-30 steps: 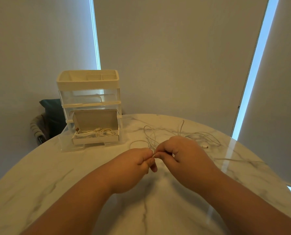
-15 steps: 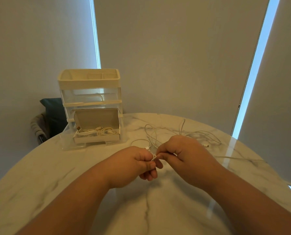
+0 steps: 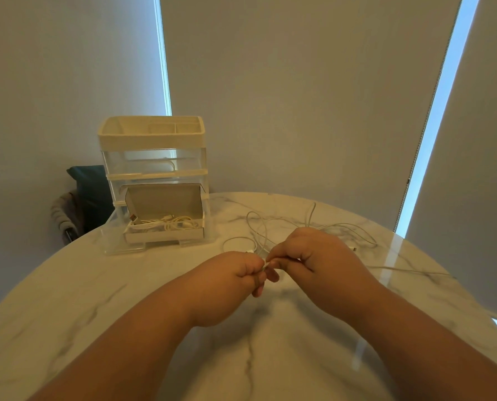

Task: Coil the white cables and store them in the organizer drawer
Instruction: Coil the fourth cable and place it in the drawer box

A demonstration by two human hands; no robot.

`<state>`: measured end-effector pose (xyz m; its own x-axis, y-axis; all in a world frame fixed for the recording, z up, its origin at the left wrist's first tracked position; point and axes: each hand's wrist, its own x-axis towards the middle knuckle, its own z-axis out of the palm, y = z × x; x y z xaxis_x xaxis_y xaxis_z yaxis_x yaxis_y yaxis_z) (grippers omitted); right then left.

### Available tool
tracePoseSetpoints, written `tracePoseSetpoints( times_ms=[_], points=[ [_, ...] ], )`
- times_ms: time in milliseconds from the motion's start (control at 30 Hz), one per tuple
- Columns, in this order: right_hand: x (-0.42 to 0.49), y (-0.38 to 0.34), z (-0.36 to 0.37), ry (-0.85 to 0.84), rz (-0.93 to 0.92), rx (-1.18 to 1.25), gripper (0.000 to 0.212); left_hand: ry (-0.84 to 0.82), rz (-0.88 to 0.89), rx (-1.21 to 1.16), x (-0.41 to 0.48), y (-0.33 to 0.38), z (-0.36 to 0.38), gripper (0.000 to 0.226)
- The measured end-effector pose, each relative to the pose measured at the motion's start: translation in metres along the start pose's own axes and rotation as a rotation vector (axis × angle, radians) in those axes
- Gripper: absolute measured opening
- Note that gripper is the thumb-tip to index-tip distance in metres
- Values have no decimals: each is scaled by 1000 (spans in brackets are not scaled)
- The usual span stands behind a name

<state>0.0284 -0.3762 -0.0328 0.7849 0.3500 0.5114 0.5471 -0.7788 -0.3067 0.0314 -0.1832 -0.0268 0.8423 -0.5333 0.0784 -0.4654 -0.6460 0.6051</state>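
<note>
Pinching white cable btwn L hand & R hand, prob. at plug end. Slack looping toward far bench edge; organizer drawer open, well apart, back-left.

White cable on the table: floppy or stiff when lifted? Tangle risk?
Probably floppy: the white cable lies in loose, uneven loops on the table. Likely light: left hand and right hand hold it by a fingertip pinch. May tangle, since loops cross each other.
</note>
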Motion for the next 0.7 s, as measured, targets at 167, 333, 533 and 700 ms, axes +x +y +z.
tracePoseSetpoints(
  times_ms=[167,333,533,700],
  points=[
    [0,3,1,10,-2,28,15,-2,9,-7,0,1,1,41],
    [0,1,2,2,-25,19,14,-48,-30,-95,0,-2,2,29],
    [1,5,4,10,-24,40,13,-34,-35,-104,1,-4,2,25],
    [2,7,6,71,23,27,15,6,20,-71,1,-3,1,27]
  ],
)
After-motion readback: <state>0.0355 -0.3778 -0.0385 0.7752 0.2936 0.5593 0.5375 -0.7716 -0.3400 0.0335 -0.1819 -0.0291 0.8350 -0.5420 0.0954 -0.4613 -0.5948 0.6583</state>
